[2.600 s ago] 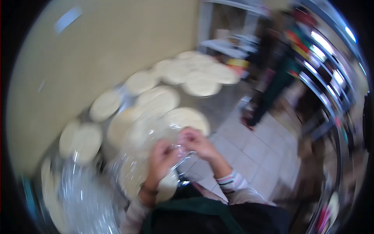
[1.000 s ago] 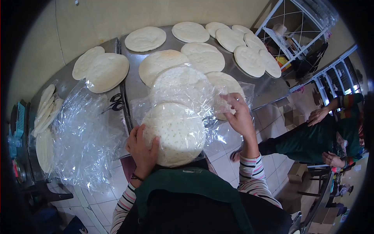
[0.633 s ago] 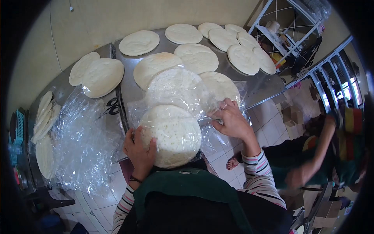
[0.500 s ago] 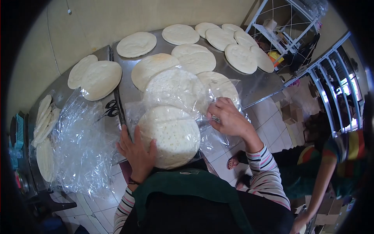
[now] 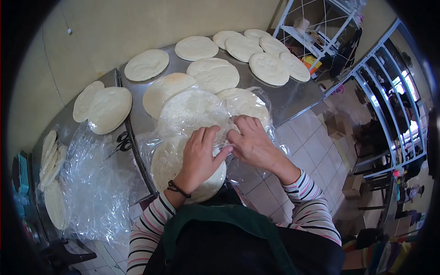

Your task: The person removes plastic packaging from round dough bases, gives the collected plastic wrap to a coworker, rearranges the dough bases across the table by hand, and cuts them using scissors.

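Note:
A round flatbread (image 5: 160, 158) in clear plastic lies at the table's near edge, partly covered by my left hand (image 5: 198, 158). That hand rests over the plastic, its thumb spread away from the fingers and reaching my right hand (image 5: 251, 143). My right hand is closed in a pinch on the loose edge of the clear plastic bag (image 5: 220, 114); its fingertips are partly hidden. Just beyond, another flatbread (image 5: 185, 107) lies under plastic. To the right, a further flatbread (image 5: 247, 103) sits beneath part of the film.
Several bare flatbreads (image 5: 213, 74) cover the back of the metal table (image 5: 298, 98). On the left are a heap of clear plastic bags (image 5: 94, 183), black scissors (image 5: 123, 141) and a stack of flatbreads (image 5: 54, 162). A metal rack (image 5: 385, 91) stands at right.
My left hand has moved right and up from the flatbread's left edge to beside my right hand. My right hand has shifted slightly left. The co-worker at right has left the view.

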`<control>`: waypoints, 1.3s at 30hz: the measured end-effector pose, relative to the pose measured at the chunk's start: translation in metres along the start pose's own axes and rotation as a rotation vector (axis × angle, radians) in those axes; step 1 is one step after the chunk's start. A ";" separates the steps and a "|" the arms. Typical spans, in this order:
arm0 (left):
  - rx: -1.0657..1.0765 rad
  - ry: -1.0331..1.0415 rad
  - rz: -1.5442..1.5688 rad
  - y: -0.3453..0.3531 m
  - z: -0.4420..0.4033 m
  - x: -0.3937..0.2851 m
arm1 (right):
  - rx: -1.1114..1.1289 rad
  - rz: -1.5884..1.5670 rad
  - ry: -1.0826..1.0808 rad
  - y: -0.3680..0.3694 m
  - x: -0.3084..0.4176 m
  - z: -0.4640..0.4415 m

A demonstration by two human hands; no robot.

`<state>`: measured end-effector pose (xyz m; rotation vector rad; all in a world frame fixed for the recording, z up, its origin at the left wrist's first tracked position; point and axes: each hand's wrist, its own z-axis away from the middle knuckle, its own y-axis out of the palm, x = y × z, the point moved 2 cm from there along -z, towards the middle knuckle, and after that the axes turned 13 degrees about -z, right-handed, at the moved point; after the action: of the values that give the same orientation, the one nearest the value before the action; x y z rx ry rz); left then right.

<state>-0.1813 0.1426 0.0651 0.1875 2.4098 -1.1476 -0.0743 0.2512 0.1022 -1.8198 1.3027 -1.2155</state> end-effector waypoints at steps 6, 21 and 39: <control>-0.047 0.055 0.001 0.012 0.007 0.011 | 0.065 -0.365 -0.067 -0.011 -0.017 -0.002; -0.312 0.427 0.025 -0.023 -0.005 -0.042 | -0.019 0.094 -0.028 -0.057 -0.003 -0.017; -0.239 0.378 -0.050 -0.016 -0.006 -0.021 | -0.143 -0.895 0.641 -0.040 -0.051 -0.020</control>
<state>-0.1702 0.1389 0.0891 0.2892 2.8738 -0.8973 -0.0820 0.3136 0.1268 -2.3137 0.8491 -2.3748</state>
